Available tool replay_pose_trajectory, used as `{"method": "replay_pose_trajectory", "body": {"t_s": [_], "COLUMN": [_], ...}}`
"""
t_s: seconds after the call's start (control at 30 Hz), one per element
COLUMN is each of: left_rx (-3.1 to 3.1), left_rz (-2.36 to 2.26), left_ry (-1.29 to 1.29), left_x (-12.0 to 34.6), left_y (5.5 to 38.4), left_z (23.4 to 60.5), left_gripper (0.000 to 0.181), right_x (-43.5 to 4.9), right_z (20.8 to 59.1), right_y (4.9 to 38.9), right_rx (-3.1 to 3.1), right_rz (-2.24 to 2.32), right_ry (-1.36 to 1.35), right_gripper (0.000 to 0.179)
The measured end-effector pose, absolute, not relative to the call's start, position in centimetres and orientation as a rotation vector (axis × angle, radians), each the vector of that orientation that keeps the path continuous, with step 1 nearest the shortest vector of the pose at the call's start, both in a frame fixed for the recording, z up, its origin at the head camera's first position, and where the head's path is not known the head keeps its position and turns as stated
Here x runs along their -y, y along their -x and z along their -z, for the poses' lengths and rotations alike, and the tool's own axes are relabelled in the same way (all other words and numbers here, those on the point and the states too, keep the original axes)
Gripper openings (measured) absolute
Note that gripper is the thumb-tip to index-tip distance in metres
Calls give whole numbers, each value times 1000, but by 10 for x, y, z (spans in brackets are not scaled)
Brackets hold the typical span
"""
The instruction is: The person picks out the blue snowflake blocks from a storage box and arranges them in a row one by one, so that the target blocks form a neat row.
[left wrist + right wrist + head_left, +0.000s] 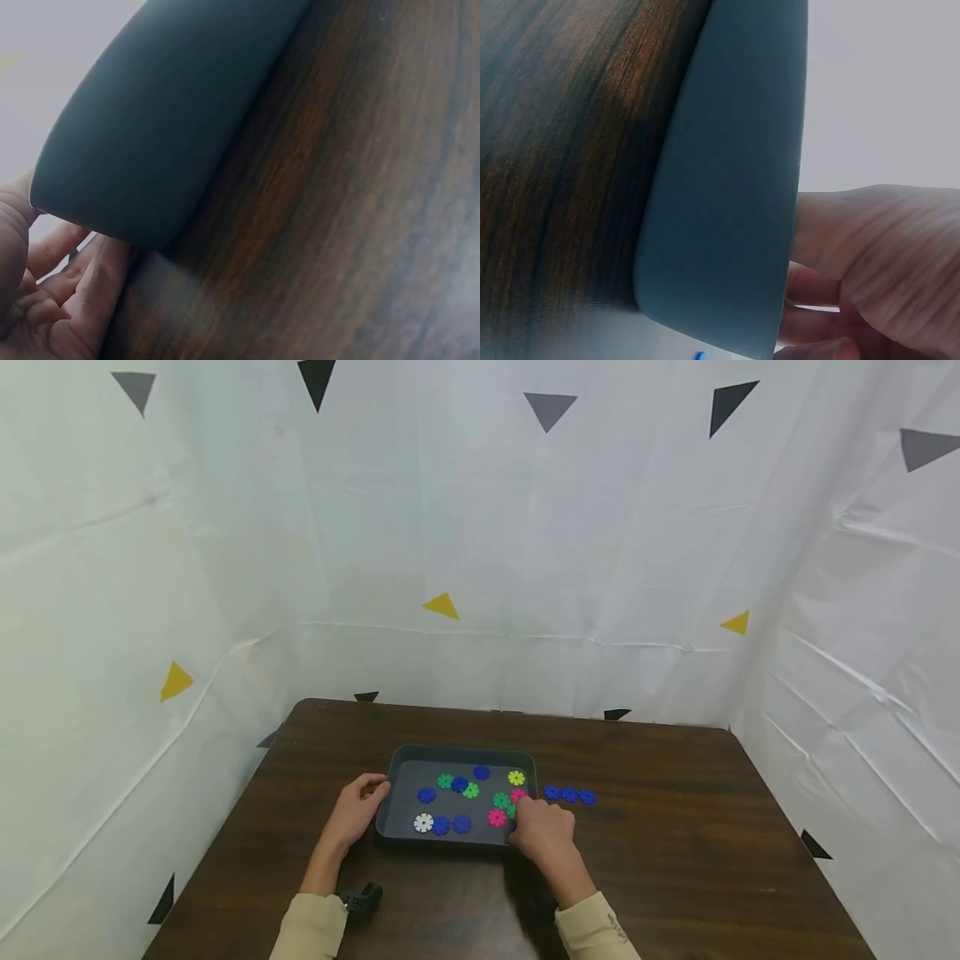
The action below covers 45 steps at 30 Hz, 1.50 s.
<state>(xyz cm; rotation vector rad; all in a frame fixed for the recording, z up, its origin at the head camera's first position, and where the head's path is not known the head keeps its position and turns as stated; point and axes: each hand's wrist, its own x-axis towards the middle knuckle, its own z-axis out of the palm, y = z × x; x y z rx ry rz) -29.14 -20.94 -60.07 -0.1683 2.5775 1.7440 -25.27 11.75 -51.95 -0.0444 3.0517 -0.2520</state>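
Note:
A dark grey tray [480, 841] lies on the table with several notched plastic discs in it. My left hand [357, 810] holds its left end, thumb at the rim and fingers against the outer wall; the left wrist view shows these fingers [97, 277] low on the wall. Over the right rim reaches my right hand [543, 828], fingers bent down inside the tray. Right at those fingertips are a green disc [511, 811] and a pink disc [517, 795]; I cannot tell whether one is pinched. Another pink disc [497, 817] lies just left. The tray wall hides part of the right fingers [814, 285].
Blue discs [570, 795] lie in a short row on the brown table [675, 827], right of the tray. Inside the tray are also a white disc [423, 822], a yellow disc [516, 777] and more blue and green ones. White sheeting [495, 527] surrounds the table.

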Motion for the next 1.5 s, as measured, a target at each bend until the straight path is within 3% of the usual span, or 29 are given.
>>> {"method": "replay_pose_trajectory", "body": {"t_s": [0.2, 0.4, 1.17, 1.5], "left_rx": [-2578, -2584, -2586, -2577], "left_rz": [-1743, -1723, -1760, -1767], "left_ry": [163, 184, 114, 133], "left_x": [210, 209, 208, 210], "left_y": [295, 294, 295, 293], "left_z": [599, 597, 601, 601], "left_gripper": [45, 46, 44, 43], "right_x": [-120, -126, -114, -110], "right_z": [521, 523, 524, 523], "right_y": [256, 258, 257, 259], "right_rx": [-3055, -3045, -3092, -3068], "right_rz": [289, 356, 198, 175], "right_ry": [73, 99, 34, 75], "right_gripper": [31, 20, 42, 25]}}
